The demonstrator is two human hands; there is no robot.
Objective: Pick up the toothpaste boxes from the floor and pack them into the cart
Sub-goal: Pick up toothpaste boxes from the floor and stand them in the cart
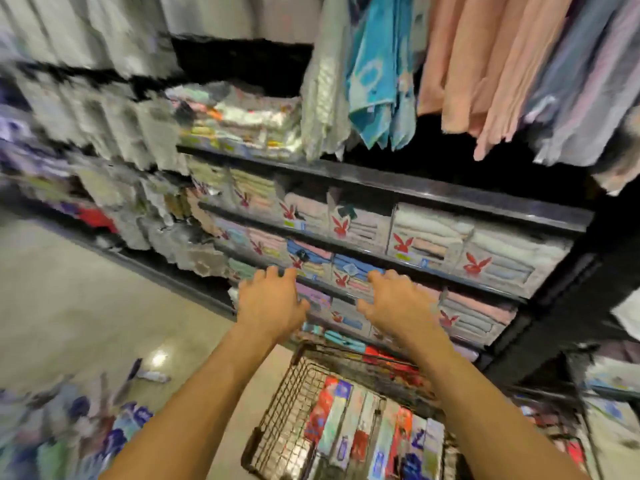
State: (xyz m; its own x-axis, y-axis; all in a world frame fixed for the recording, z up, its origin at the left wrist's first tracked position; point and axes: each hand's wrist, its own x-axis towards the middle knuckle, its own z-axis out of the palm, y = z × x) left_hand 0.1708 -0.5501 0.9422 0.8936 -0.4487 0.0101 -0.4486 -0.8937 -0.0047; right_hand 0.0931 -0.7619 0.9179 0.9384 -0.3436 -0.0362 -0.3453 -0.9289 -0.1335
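Two bare forearms reach straight forward from the bottom edge of the view, roughly parallel, above a wire cart (294, 393). The left hand (272, 299) is raised with its back to the camera, fingers loosely spread and slightly bent, holding nothing. The right hand (391, 299) mirrors it near by, thumb angled inward toward the left hand, fingers relaxed and parted, also empty. Both hands hang beyond the cart's far rim, in front of dark shelves (381, 181) stacked with folded towels (429, 233) in clear packs; motion blur hides whether any fingertip touches them.

Long toothpaste boxes (346, 420) lie side by side in the cart, in a row running from near its left wall toward its right side, partly under the right forearm. A blurred heap (69, 431) of blue, white and green boxes lies on the pale floor (86, 306) at the lower left corner of the view, well apart from both hands. Hanging towels (374, 64) in teal, peach and grey drape above the shelves
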